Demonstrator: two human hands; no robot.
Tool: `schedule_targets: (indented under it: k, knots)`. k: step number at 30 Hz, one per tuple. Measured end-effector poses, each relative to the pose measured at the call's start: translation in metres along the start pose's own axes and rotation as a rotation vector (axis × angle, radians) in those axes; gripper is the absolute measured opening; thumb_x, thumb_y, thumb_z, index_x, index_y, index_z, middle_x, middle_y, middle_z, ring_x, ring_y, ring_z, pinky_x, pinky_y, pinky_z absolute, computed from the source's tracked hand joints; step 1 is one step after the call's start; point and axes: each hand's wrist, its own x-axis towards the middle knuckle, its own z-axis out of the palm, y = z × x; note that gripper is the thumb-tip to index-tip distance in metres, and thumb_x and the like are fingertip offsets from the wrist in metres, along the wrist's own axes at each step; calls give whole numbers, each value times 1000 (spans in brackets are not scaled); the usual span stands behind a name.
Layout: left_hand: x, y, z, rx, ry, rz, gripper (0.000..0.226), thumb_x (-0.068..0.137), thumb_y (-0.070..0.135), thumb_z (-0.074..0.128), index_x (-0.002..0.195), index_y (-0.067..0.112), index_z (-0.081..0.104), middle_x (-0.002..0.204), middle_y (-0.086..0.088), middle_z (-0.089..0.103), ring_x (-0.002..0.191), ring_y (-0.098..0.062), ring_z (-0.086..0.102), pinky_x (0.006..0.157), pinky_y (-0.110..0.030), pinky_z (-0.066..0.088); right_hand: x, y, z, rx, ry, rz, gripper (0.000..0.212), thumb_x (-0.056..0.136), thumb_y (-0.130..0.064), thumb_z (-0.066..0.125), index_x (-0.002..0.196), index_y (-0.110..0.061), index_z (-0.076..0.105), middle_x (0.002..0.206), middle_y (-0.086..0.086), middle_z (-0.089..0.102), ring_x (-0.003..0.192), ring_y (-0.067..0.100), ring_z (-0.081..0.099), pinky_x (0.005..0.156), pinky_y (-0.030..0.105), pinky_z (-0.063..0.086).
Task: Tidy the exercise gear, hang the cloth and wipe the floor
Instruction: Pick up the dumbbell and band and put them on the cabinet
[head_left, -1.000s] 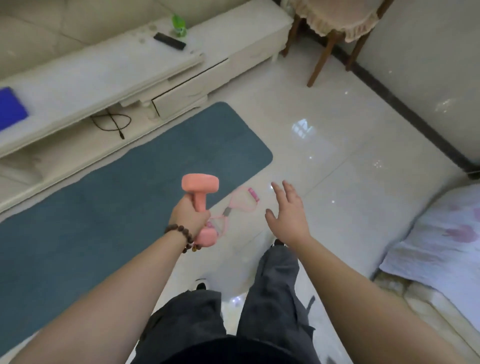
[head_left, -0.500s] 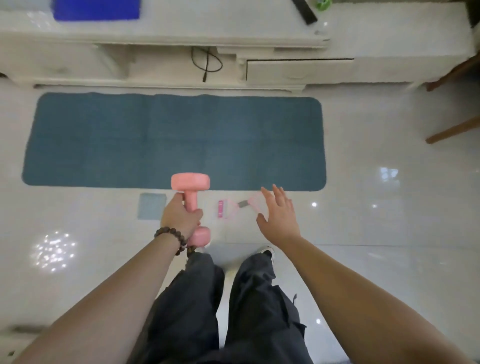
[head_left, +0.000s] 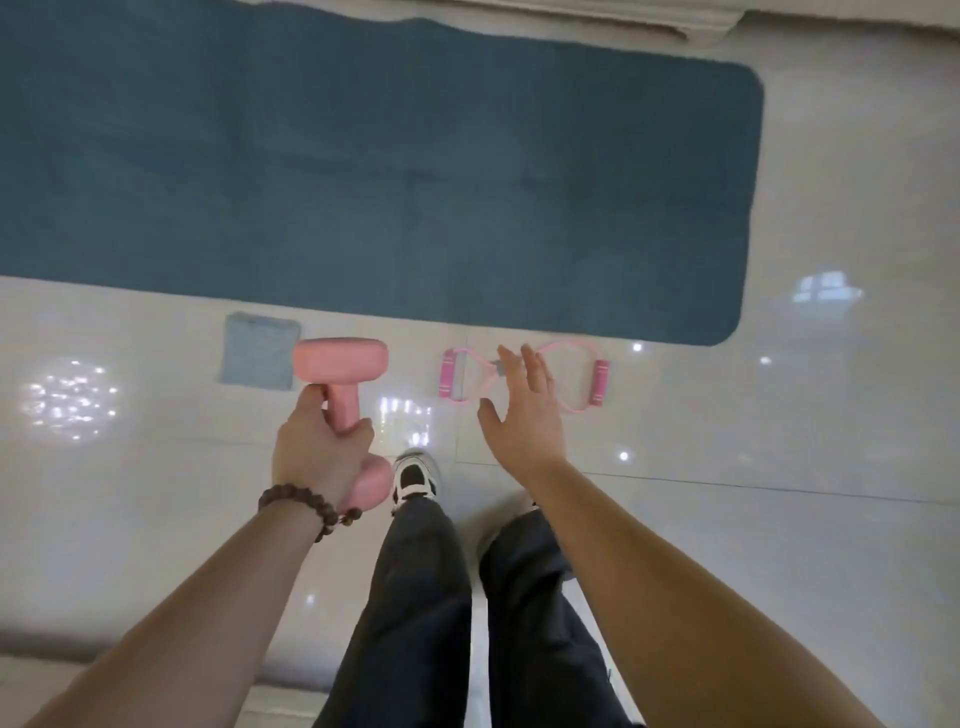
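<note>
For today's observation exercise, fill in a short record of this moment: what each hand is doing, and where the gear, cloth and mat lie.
left hand: grips the handle of the pink dumbbell, held above the floor
right hand: open, fingers spread, over the pink figure-eight resistance band
band: flat on the glossy pale tiled floor, beside the mat
small grey-blue folded cloth: on the floor at the mat's near edge
teal rectangular mat: spread flat

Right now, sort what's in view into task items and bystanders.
Job:
- pink dumbbell, gripped by left hand
- pink figure-eight resistance band on floor, under open right hand
- small grey-blue folded cloth
- glossy pale tiled floor

Lying about:
- teal rectangular mat
- brown bead bracelet
</note>
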Motion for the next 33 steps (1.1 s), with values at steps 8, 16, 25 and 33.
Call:
schedule_targets:
  k: [8, 16, 25, 33]
  knots:
    - [166, -115, 142, -1, 21, -7, 26, 80, 19, 67, 100, 20, 50, 89, -4, 66, 81, -26, 64, 74, -36, 47, 157, 86, 212, 80, 3, 110, 66, 88, -40, 60, 140, -9, 33, 140, 14, 34, 131, 31, 33, 101, 41, 41]
    - [208, -174, 199, 25, 3, -8, 26, 80, 19, 67, 101, 21, 51, 85, -6, 68, 80, -25, 63, 70, -34, 43, 226, 118, 306, 191, 14, 207, 50, 85, -28, 66, 125, -9, 42, 119, 10, 51, 103, 31, 56, 78, 38, 46]
    - [154, -124, 204, 95, -93, 68, 25, 81, 16, 68, 97, 21, 49, 80, -3, 64, 72, -17, 59, 64, -32, 38, 179, 135, 205, 547, 127, 270, 16, 82, -12, 50, 97, -10, 44, 85, 8, 55, 74, 27, 57, 66, 43, 50]
    - [129, -50, 271, 125, -198, 184, 28, 80, 19, 69, 99, 24, 49, 81, 4, 61, 75, -19, 60, 67, -33, 42, 160, 232, 109, 455, 320, 384, 12, 83, -24, 54, 90, -15, 49, 84, 4, 60, 73, 24, 58, 66, 35, 47]
